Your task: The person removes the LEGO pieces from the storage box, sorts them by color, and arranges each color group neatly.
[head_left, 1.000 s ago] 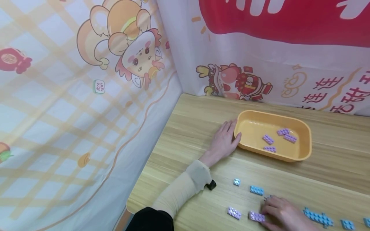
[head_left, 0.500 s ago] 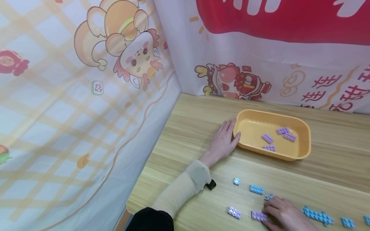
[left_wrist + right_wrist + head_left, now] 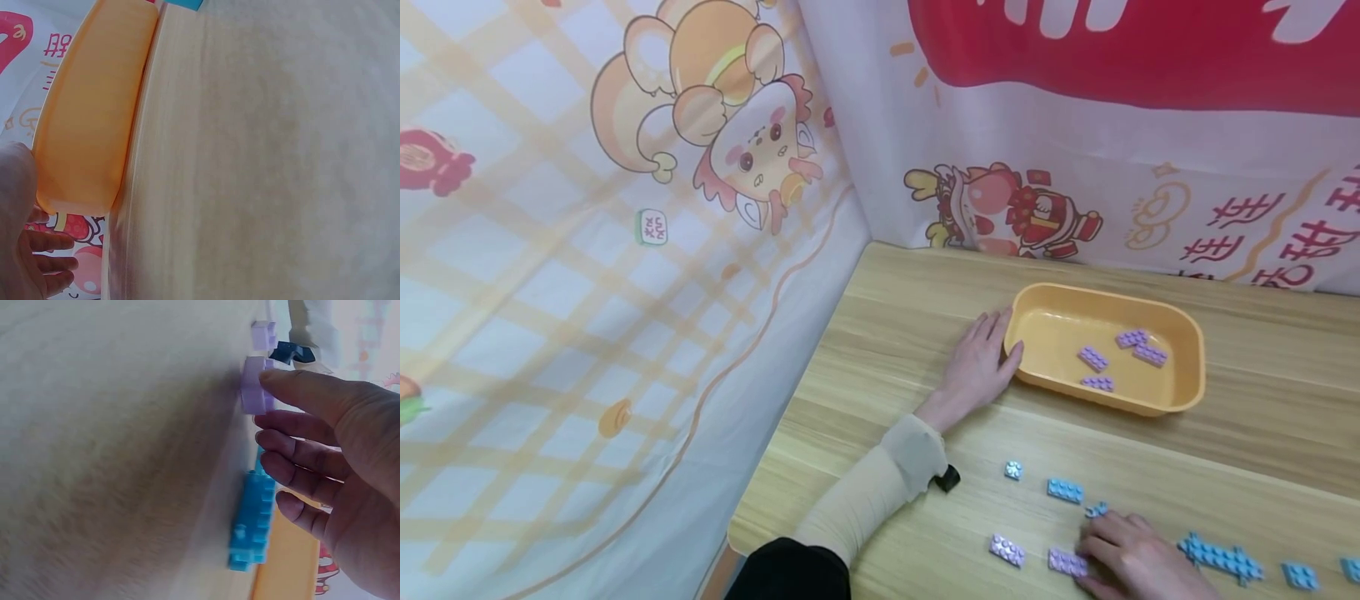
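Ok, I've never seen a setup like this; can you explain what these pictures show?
There's no machine: a person's bare left hand and right hand do the work. The widest view comes from a camera worn on the head, looking forward and down; the other two come from cameras on the left and right wrists. On the wooden table lie blue pieces, a loose purple brick and an orange tray with four purple bricks inside. The left hand rests against the tray's end, thumb at its rim. The right hand seems to pinch another purple brick between thumb and fingers.
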Tool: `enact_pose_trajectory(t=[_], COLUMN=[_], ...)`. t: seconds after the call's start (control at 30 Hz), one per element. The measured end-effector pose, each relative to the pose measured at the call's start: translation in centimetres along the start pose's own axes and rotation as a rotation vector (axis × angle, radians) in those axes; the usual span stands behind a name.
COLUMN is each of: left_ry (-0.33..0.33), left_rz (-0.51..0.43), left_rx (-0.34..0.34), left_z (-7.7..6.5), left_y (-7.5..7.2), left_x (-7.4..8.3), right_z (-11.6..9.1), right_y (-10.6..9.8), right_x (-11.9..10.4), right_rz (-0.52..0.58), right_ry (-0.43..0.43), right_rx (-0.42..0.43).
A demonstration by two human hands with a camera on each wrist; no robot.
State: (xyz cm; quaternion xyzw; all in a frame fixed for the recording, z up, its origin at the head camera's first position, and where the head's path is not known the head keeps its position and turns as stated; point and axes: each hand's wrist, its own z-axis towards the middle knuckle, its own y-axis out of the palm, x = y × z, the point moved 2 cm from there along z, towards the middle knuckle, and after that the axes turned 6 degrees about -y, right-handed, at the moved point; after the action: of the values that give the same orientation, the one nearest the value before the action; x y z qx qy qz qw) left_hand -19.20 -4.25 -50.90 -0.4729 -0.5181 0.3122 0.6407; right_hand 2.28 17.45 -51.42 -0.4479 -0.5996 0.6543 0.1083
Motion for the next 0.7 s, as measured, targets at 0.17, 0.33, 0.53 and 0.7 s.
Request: enact_pose_trajectory(t=[0.17, 0.33, 0.53, 0.7], left_ry=[-0.003, -0.005, -0.005, -0.002], left_rz=[-0.006, 0.003, 0.002, 0.002], left_rx=[-0.004, -0.006, 0.0, 0.003], left_z=[0.0, 0.1, 0.2, 0.0], left_y=[-0.1, -0.1, 0.0, 0.0], left_x=[0.0, 0.0, 0.0, 0.0], right_z=[-0.3, -0.4, -0.5, 0.2], right_y=[-0.7, -1.6, -3.9, -5.9], right_x=[-0.2, -0.6, -0.3, 0.8], right_rz=[-0.042, -0.053, -0.142, -0.186], right_ry=[-0.058, -0.103, -0.146, -0.235], right_rx=[0.056, 0.11, 0.329, 0.572])
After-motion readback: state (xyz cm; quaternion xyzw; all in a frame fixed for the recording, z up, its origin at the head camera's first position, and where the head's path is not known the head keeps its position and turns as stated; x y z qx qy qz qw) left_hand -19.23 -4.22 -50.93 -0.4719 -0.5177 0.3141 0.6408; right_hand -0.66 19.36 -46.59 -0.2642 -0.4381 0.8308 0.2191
